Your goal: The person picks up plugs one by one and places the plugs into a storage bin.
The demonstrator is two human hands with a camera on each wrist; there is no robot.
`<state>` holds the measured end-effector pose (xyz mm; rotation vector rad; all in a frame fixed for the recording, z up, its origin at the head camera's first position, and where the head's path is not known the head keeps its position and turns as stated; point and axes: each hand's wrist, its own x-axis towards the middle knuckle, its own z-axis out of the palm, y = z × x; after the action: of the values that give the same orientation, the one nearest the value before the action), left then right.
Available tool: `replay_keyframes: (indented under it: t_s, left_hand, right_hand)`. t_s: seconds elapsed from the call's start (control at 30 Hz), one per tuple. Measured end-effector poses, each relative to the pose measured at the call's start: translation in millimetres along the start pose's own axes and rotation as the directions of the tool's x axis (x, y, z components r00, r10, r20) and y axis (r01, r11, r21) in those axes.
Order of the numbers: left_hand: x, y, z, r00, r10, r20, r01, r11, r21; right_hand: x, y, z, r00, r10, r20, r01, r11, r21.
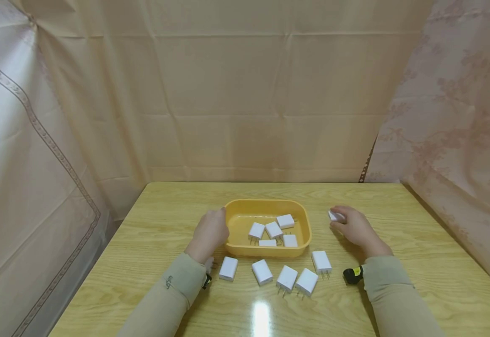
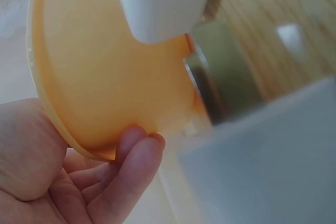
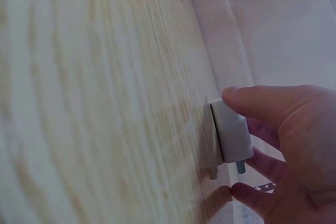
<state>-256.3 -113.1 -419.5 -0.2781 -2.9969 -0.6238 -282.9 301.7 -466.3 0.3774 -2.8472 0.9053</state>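
A yellow plastic basin (image 1: 266,252) stands mid-table with several white charger plugs inside, one being this charger (image 1: 285,221). My left hand (image 1: 209,234) grips the basin's left rim; in the left wrist view its fingers (image 2: 139,169) curl round the basin's edge (image 2: 39,77). Right of the basin, my right hand (image 1: 356,228) pinches a white charger (image 3: 231,132) between thumb and fingers, low at the tabletop, its metal prongs showing in the right wrist view. In the head view the hand covers part of this charger (image 1: 335,216).
Several more white chargers lie in front of the basin, among them one charger (image 1: 228,268) at left and another (image 1: 321,262) at right. One is partly hidden beside my left wrist. A cloth curtain (image 1: 245,93) hangs behind the wooden table (image 1: 177,201).
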Motion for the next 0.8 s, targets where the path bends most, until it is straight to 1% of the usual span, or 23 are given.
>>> replay_keyframes:
  t_s: [0.2,0.4,0.67,0.8]
  left_hand:
    - [-0.6,0.8,-0.3,1.0,-0.001,0.001,0.001,1.0,0.0]
    - [-0.9,1.0,-0.5,1.0,-0.01,0.009,0.01,1.0,-0.004]
    - [-0.2,0.7,-0.2,1.0,-0.012,0.01,0.012,1.0,0.01]
    - [0.0,1.1,-0.6,1.0,-0.014,0.011,0.014,1.0,0.004]
  right_hand:
    - [-0.4,-2.9,-1.6,1.0,0.01,0.015,-0.009,1.0,-0.018]
    - [-0.8,-1.2,-1.5,1.0,-0.004,0.013,0.005,1.0,-0.023]
    - [-1.5,-2.3,-1.2,1.0,-0.006,0.013,0.007,1.0,-0.029]
    - [-1.6,-2.4,-1.3,1.0,-0.006,0.014,0.006,0.999,-0.037]
